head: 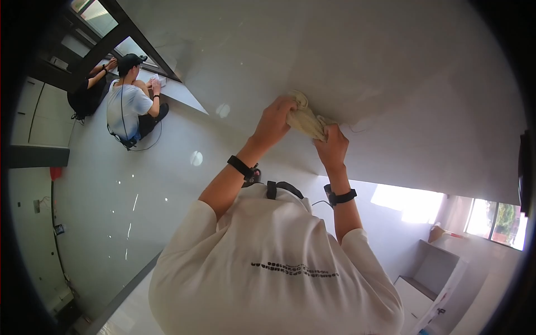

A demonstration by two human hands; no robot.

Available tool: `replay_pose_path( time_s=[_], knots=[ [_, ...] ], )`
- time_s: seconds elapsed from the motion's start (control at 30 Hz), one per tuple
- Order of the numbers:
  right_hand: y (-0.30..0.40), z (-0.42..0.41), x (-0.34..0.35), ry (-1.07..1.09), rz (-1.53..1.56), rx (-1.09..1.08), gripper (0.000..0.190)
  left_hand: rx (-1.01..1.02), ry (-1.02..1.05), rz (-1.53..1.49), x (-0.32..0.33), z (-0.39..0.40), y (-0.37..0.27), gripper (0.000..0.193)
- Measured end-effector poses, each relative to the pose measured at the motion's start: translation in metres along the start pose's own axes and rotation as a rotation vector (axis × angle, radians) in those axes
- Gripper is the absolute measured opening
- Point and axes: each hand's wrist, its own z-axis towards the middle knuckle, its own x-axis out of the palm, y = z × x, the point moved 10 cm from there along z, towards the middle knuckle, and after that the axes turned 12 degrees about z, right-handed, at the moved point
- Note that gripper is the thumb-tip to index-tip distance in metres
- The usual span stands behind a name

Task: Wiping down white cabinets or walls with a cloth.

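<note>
A crumpled pale yellow cloth (307,119) is stretched between my two hands, in front of a smooth grey panel (377,54). My left hand (278,117) grips the cloth at its upper left end. At the lower right end, my right hand (333,144) holds the bunched fabric with the fingers curled round it. Loose threads trail from the cloth to the right. Whether the cloth presses on the panel or hangs just off it, I cannot tell. Each of my wrists wears a black strap with a small device.
A person in a white shirt (130,102) squats at the left by a dark-framed glass door (138,50), white material in hand. Another person in black (88,96) sits beyond. White cabinets (52,113) line the left wall. An open shelf unit (437,268) stands lower right, near a window (496,222).
</note>
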Motion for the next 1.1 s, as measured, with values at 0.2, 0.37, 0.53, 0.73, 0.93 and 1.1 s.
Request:
replay_pose_path(
  time_s=[0.2,0.37,0.53,0.73,0.93,1.1],
  knots=[
    [0.084,0.058,-0.070,-0.165,0.034,-0.284,0.040,0.118,-0.393,-0.013,-0.087,0.054,-0.051,0.046],
    [0.106,0.090,-0.132,-0.450,-0.246,-0.463,0.031,0.350,-0.607,0.207,-0.104,0.087,-0.089,0.049],
    [0.059,0.066,-0.096,-0.494,-0.549,-0.561,0.015,0.445,-0.508,0.291,-0.023,0.066,-0.063,0.045],
    [0.008,-0.002,-0.029,-0.099,-0.452,-0.469,0.019,0.366,-0.082,0.362,0.040,-0.013,-0.008,0.042],
    [-0.027,-0.032,-0.030,0.085,0.016,0.067,0.042,-0.037,0.586,-0.065,0.068,-0.040,0.002,0.036],
    [0.007,-0.001,-0.057,0.399,0.333,0.456,0.061,-0.087,0.780,-0.387,0.028,-0.006,-0.041,0.035]
  ],
)
